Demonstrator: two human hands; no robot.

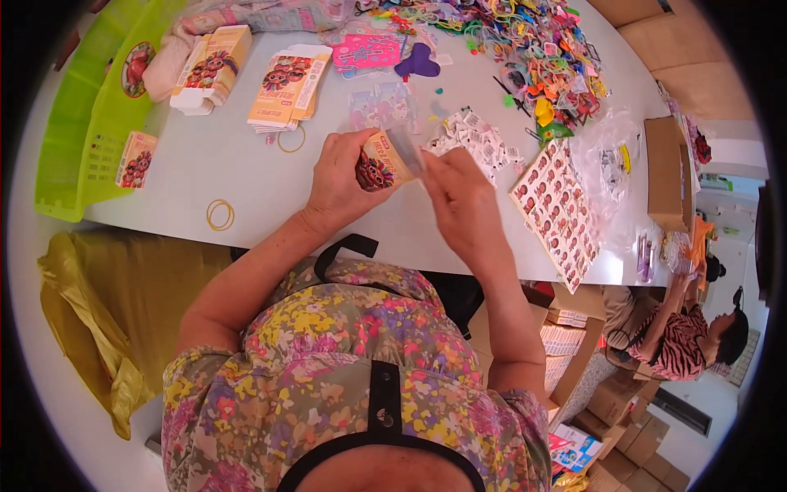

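Holding a small orange carton in the left grip, above the table, a little in from the middle of the near edge. Finding the left grip closed to the carton's width, with the printed face partly exposed. Finding the right grip with fingers drawn together at the carton's right end, against a blurred pale piece; unable to tell whether flap or separate packet, or whether pinched or only touched. Recording as the governing relation: carton between both grips, immediately right of the left grip, with one end toward the right; judging the long axis, though foreshortened, to run slantwise from one grip to the other.

Logging yellow rubber bands inside the near edge, to the left, and a sheet of printed stickers reaching the near edge, to the right. Noting, farther in, white packets heaped beyond the right grip, two carton stacks toward the far left corner, and a green basket along the left edge. Listing last a heap of coloured trinkets at the far edge, toward the right corner.
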